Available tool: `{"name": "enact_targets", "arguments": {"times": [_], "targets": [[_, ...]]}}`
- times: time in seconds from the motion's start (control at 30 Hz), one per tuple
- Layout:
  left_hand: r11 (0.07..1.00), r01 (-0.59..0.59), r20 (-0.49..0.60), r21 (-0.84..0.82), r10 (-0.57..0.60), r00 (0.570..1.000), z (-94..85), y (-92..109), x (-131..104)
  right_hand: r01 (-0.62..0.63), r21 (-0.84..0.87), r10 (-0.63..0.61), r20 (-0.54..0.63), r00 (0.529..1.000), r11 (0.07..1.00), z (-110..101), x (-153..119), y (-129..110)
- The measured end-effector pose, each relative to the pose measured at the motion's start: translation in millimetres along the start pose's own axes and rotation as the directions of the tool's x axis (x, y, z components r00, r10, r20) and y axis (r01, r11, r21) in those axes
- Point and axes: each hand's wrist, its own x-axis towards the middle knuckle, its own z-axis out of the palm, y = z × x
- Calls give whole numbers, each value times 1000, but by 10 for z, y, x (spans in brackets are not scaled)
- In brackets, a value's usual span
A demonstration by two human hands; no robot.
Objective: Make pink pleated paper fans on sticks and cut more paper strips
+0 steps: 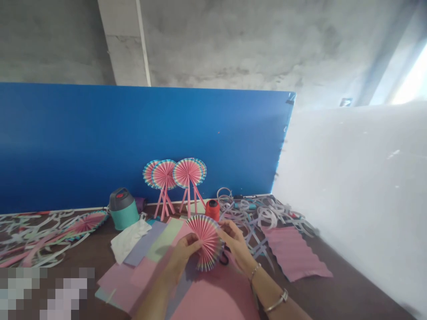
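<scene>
A round pleated paper fan [207, 240], pink with a pale multicoloured rim, is spread between my two hands. My left hand [185, 252] pinches its left side, thumb across the pleats. At the upper right edge, my right hand [233, 240] grips the rim between thumb and fingers. Below the fan lie pink sheets [216, 293] of paper. The black handle loop of what may be scissors [225, 258] shows just under the fan's right edge. A red spool of thread [212, 210] stands right behind it.
Finished fans on pink sticks [188, 173] lean on the blue partition [100, 133]. A green-and-grey flask [123, 211] stands at left, near a white tissue [128, 240]. Tangled paper strips [253, 218] lie at right beside a creased pink sheet [296, 253]. Another fan [88, 222] rests at far left.
</scene>
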Motion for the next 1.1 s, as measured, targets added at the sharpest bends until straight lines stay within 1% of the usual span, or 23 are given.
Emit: {"name": "enact_targets", "arguments": {"times": [0.1, 0.17, 0.27, 0.33, 0.4, 0.5, 0.57, 0.67, 0.73, 0.8, 0.87, 0.97, 1.1], "targets": [[1000, 18, -26, -10, -18, 1000, 8, -8, 3, -57, -7, 58, 52, 997, 998, 10, -21, -18], [1000, 13, -54, -26, -14, 998, 11, -23, 11, -91, -19, 93, 112, 989, 996, 18, -25, 6], [1000, 1, -33, -7, -1, 999, 12, -45, 28, -87, -19, 89, 185, 979, 996, 27, -6, 90], [999, -20, -41, 34, 21, 999, 8, -44, 41, -74, -19, 76, 170, 982, 997, 26, 12, 141], [997, -47, -87, 61, 52, 995, -2, -27, 50, -72, -30, 75, 142, 987, 997, 24, 22, 161], [994, -81, -157, 78, 92, 983, -25, 12, 44, -97, -50, 103, 138, 985, 994, 24, 20, 137], [992, -96, -201, 85, 111, 973, -38, 28, 29, -88, -19, 90, 125, 988, 996, 27, 18, 105], [992, -101, -226, 80, 116, 967, -42, 25, 18, -41, 40, 40, 19, 999, 998, 29, 20, 54], [995, -75, -214, 73, 89, 973, -37, 14, 25, -38, 55, 41, -59, 997, 998, 31, 21, 19], [997, -42, -198, 67, 54, 979, -29, 2, 40, -47, 68, 53, -95, 994, 997, 33, 19, -9], [998, -13, -175, 65, 24, 984, -18, -12, 52, -50, 75, 56, -90, 994, 996, 34, 19, -17], [996, 25, -132, 91, -13, 991, 14, -51, 52, -24, 34, 27, -72, 997, 999, 30, 28, 21], [969, 51, -33, 241, -44, 998, 64, -131, 40, 44, -30, -45, -58, 997, 999, 24, 47, 97]]}}
